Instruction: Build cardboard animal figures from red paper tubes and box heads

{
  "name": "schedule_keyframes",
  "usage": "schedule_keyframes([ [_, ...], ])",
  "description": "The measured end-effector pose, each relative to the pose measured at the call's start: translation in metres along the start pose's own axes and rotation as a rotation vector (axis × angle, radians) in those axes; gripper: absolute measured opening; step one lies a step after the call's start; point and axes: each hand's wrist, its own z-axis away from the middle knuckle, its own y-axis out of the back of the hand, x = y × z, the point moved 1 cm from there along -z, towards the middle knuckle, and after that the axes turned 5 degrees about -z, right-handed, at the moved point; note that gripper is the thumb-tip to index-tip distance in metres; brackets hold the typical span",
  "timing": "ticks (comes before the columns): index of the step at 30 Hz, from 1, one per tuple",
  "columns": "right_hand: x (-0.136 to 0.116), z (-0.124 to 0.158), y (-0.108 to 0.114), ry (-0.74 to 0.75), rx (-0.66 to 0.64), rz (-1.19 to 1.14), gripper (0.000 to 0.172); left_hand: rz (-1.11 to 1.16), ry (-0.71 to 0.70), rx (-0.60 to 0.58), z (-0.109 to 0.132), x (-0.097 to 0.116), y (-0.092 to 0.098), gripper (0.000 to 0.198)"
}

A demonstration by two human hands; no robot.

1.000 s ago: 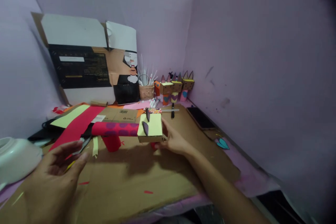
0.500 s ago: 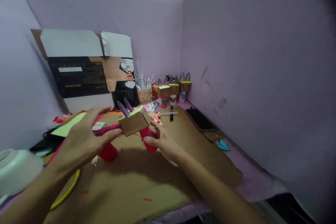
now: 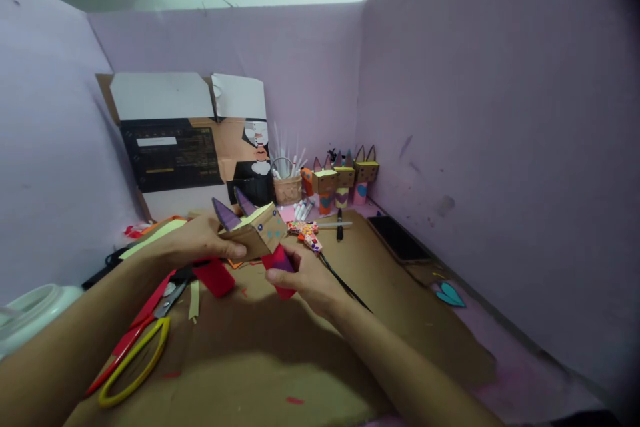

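Observation:
My left hand (image 3: 200, 240) grips the left end of a small cardboard box head (image 3: 245, 237). The head has two purple pointed ears, a pale yellow top and a face of dots turned to the right. Below it, my right hand (image 3: 313, 277) is closed around a red paper tube (image 3: 286, 294) with a purple patch. The tube's top meets the underside of the head; whether they are joined I cannot tell. Another red piece (image 3: 215, 277) lies under my left wrist. Yellow-and-red-handled scissors (image 3: 165, 333) rest beside my left forearm.
Similar box-headed figures (image 3: 345, 178) stand in the back corner by a woven basket (image 3: 289, 191) of white sticks and some markers (image 3: 303, 209). A patterned glue gun (image 3: 311, 237) with a black cord, a phone (image 3: 400, 240) and a blue paper heart (image 3: 451, 294) lie to the right.
My left hand has gone from spread fingers beside the head to gripping it. The head has turned, showing its dotted face. The view has shifted, uncovering the scissors and glue gun.

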Motion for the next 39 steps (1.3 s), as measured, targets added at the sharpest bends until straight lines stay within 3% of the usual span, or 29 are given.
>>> schedule_keyframes([
  [3, -0.006, 0.005, -0.006, -0.183, -0.181, -0.107, 0.036, 0.134, 0.006, -0.352, 0.002, 0.002, 0.004, 0.047],
  [6, -0.012, 0.007, -0.014, -0.265, -0.290, -0.138, 0.038, 0.131, -0.015, -0.361, 0.003, 0.013, 0.011, 0.062],
  [10, -0.010, 0.000, -0.019, -0.102, -0.139, 0.085, 0.021, 0.107, -0.084, -0.189, 0.016, 0.015, 0.023, 0.068],
  [15, 0.008, -0.006, -0.017, 0.183, 0.101, 0.472, 0.017, 0.246, -0.086, 0.103, 0.053, -0.031, 0.024, 0.085],
  [19, 0.017, -0.005, -0.019, 0.277, 0.319, 0.850, 0.018, 0.301, 0.019, 0.276, 0.076, -0.057, -0.003, 0.106],
  [26, 0.024, 0.006, -0.030, 0.298, 0.366, 1.044, 0.020, 0.262, 0.079, 0.372, 0.077, -0.029, -0.056, 0.102],
  [30, 0.022, 0.011, -0.035, 0.249, 0.329, 0.952, 0.026, 0.269, 0.131, 0.424, 0.072, -0.020, -0.061, 0.091],
  [33, 0.021, 0.009, -0.035, 0.184, 0.219, 0.680, 0.039, 0.342, 0.115, 0.448, 0.071, -0.017, -0.057, 0.087],
  [36, 0.026, 0.003, -0.033, 0.092, 0.048, 0.341, 0.035, 0.376, 0.085, 0.407, 0.071, -0.012, -0.055, 0.086],
  [39, 0.036, 0.002, -0.034, 0.093, 0.013, 0.267, 0.035, 0.341, 0.078, 0.390, 0.072, -0.009, -0.059, 0.088],
])
